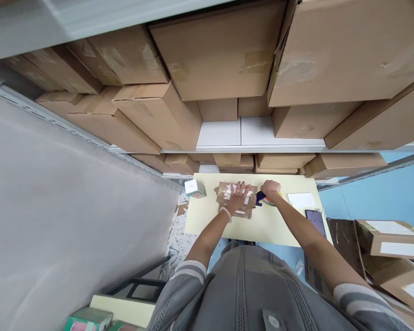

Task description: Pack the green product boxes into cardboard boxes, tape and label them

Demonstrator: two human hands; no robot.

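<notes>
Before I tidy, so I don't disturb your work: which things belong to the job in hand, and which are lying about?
In the job:
brown taped cardboard parcel, under the left hand
dark blue tool, in the right hand

Seemingly lying about:
small white-and-green box
dark rectangular phone
white rectangular sheet

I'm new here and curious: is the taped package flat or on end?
Flat: the package lies broad side up on the table, beneath the left hand.

Cartons [221, 55] crowd the shelf [255, 149] beyond the bench [272, 225]; a phone [316, 222] and paper [301, 200] lie near its right edge, a small box [194, 188] at its left corner.
</notes>
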